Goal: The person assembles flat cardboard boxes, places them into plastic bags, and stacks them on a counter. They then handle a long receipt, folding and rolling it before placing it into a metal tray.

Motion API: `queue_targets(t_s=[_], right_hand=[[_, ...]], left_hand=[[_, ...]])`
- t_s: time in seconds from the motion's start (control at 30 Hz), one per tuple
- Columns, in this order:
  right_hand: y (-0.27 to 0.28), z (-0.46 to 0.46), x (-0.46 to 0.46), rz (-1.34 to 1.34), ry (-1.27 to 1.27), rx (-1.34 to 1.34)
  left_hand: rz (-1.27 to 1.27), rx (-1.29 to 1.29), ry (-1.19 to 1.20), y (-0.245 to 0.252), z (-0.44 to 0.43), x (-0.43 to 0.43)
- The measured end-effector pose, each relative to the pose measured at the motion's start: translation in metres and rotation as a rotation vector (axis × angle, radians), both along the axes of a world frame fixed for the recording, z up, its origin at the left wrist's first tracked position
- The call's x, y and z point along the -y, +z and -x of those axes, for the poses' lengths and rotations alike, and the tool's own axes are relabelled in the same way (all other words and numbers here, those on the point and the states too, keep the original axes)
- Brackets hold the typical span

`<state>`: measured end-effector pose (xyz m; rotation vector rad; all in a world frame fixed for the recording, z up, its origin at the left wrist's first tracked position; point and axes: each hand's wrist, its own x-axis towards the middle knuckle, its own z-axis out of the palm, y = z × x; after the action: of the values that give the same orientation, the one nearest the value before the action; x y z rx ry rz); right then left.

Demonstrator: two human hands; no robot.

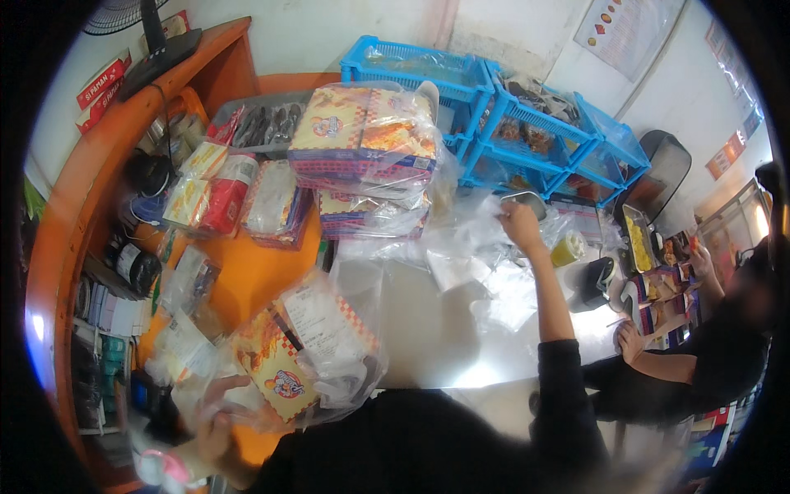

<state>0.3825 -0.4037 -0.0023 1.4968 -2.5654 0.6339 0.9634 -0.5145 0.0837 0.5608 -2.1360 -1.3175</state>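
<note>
My right hand [519,227] reaches over the steel tabletop [419,315], its fingers pinched on a thin clear plastic bag [472,223] in a loose pile of plastic. At lower left, my left hand [219,423] has its fingers apart beside a clear bag holding a printed cardboard food box [281,376]. Whether it touches the film is unclear from the blur. A paper receipt [315,315] bearing writing lies on that box. Behind stand stacked, bagged food boxes [364,133], with a smaller bagged box stack [271,200] to their left.
Blue plastic basket racks [524,123] line the wall. A co-worker [710,364] stands at right, hands by open food boxes [663,290]. A yellow-filled cup [566,248] and a black container [595,281] stand on the steel. An orange wooden counter [68,247] borders the left.
</note>
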Motion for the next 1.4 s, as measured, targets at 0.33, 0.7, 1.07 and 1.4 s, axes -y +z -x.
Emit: queue_targets(t_s=[0.33,0.7,1.07,1.4], right_hand=[[0.023,0.034,0.001,0.092,-0.033,-0.053],[0.074,0.083,0.033,0.024,0.499,0.42],[0.132,0.086,0.037,-0.259,0.189,0.613],[0.093,0.073,0.024,0.217,-0.07,0.882]], left_hand=[[0.105,0.033,0.305,0.036,0.038,-0.021],[0.007,0.033,0.297,0.024,0.021,-0.027],[-0.182,-0.217,0.233,0.005,0.002,-0.035],[-0.118,-0.135,-0.099,-0.008,-0.032,-0.018]])
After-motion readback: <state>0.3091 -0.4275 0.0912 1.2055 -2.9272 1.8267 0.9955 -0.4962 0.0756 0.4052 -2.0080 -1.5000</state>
